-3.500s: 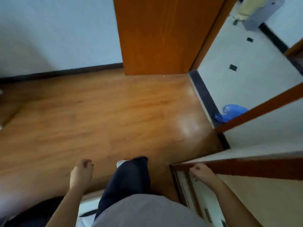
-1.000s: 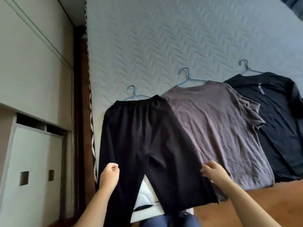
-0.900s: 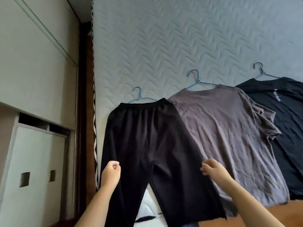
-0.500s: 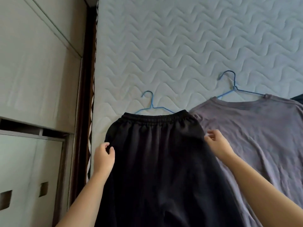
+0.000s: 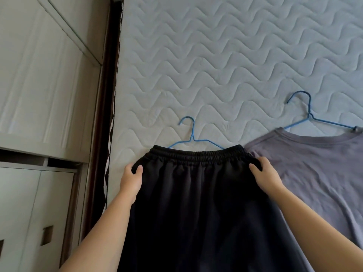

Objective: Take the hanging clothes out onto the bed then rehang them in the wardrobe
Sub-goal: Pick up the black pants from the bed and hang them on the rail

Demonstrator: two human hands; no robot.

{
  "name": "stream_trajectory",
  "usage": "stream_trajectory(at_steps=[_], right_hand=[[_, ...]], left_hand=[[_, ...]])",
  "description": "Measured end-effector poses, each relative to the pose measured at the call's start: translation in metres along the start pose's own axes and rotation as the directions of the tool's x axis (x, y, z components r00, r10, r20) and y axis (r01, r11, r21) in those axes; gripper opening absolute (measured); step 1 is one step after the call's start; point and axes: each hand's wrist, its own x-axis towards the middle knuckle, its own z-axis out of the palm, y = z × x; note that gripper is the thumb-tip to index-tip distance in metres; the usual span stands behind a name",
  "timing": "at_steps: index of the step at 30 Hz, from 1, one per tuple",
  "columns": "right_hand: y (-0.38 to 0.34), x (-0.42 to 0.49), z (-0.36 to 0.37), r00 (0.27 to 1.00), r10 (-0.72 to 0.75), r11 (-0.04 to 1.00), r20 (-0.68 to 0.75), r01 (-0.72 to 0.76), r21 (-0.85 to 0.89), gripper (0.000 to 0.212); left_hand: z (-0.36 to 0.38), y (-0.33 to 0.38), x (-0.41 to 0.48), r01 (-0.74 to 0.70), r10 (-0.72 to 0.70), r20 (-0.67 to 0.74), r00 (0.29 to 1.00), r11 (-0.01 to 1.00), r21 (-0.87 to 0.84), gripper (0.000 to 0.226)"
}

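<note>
Black trousers [image 5: 196, 203] on bed [image 5: 216, 55], left hand [image 5: 130, 181] pinching waist edge, right hand [image 5: 266, 177] gripping opposite edge

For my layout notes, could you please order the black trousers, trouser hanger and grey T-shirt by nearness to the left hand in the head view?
From the left hand:
1. black trousers, gripped at their left edge.
2. trouser hanger, just beyond the waistband.
3. grey T-shirt, far right.
</note>
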Motion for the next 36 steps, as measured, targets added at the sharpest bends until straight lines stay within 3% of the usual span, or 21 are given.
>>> stream_trajectory(at_steps=[11, 20, 29, 36], right_hand=[[-0.001, -0.085, -0.038, 0.996, -0.092, 0.992, -0.02, 0.093, 0.083, 0.027], [0.042, -0.223, -0.061, 0.997, -0.074, 0.991, 0.034, 0.069, 0.118, 0.006], [0.085, -0.328, -0.086, 0.976, -0.119, 0.993, 0.18, 0.118, 0.017, 0.016], [0.079, -0.378, -0.093, 0.908, -0.296, 0.942, 0.297, 0.329, -0.065, 0.031]], left_hand=[[-0.057, -0.003, -0.097, -0.107, 0.087, -0.126, 0.988, 0.981, -0.16, 0.035], [-0.112, -0.06, -0.26, -0.087, 0.049, -0.25, 0.967, 0.986, -0.143, 0.036], [-0.145, -0.148, -0.407, 0.054, -0.081, -0.264, 0.961, 0.993, -0.108, 0.039], [-0.165, -0.201, -0.469, 0.108, -0.205, -0.304, 0.93, 0.946, -0.305, 0.043]])
